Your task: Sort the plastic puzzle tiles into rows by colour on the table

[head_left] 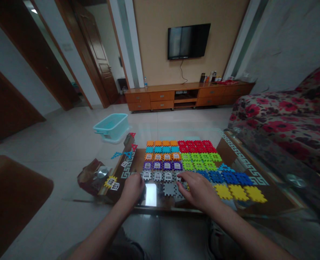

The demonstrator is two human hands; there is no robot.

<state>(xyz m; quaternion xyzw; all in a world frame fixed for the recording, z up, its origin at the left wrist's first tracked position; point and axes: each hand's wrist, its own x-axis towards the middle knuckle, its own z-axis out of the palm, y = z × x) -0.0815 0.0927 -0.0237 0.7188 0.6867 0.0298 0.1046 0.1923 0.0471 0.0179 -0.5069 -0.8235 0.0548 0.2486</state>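
Observation:
My right hand (199, 189) reaches over the near rows of plastic interlocking tiles. Its index finger and thumb are bent around a grey tile with a white window (178, 176), which they partly hide. A plain grey tile (169, 189) lies just left of the thumb. My left hand (133, 187) is curled closed on the glass table, left of the grey window tiles (157, 176); its fingers hide anything inside. Beyond lie purple window tiles (162, 165) and orange window tiles (158, 156). Blue tiles (216, 176) and yellow tiles (238, 193) extend to the right.
Red tiles (195, 146) and green tiles (200, 161) lie farther back. At the table's left are a yellow tile (110, 181) and loose white windows (115, 186). A turquoise tub (112, 126) stands on the floor, and a floral sofa (281, 108) at right.

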